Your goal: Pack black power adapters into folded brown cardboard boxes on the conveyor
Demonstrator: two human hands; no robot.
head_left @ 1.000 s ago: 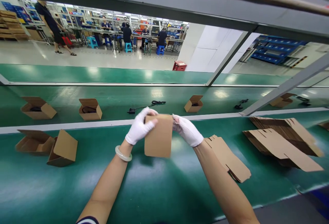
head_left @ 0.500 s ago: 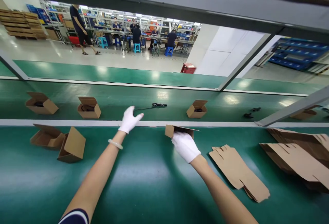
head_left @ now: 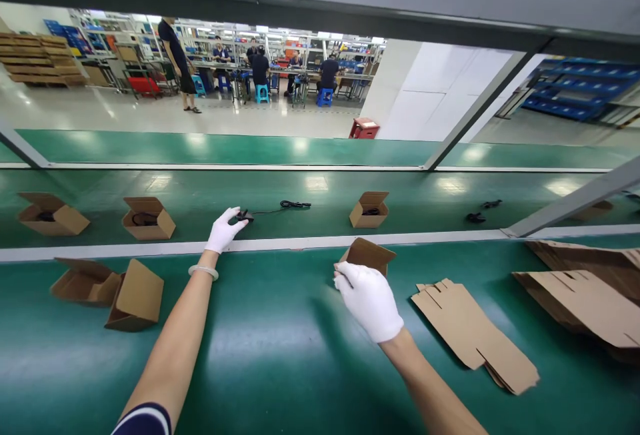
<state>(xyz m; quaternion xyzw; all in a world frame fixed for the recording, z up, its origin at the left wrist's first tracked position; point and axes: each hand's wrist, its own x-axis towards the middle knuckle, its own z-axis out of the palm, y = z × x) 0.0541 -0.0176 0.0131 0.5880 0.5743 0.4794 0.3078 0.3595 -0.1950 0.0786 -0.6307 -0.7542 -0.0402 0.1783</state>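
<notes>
On the far green belt, my left hand, white-gloved, has its thumb and fingertips around a black power adapter. The adapter's thin cable runs right along the belt to a tied black bundle. My right hand, also gloved, grips a small brown cardboard box over the near green surface. That box's flap stands up, and the glove hides much of its body. To the left on the near surface are two open cardboard boxes, one upright and one lying beside it.
Open boxes with black cables inside stand on the far belt, another box further right. Flat cardboard blanks and larger folded cartons lie right. A slanted metal post crosses the belt. Several people are in the background.
My left hand has moved left and closed around the adapter. My right hand has tilted the box, showing its flap. Boxes on the far belt have shifted left.
</notes>
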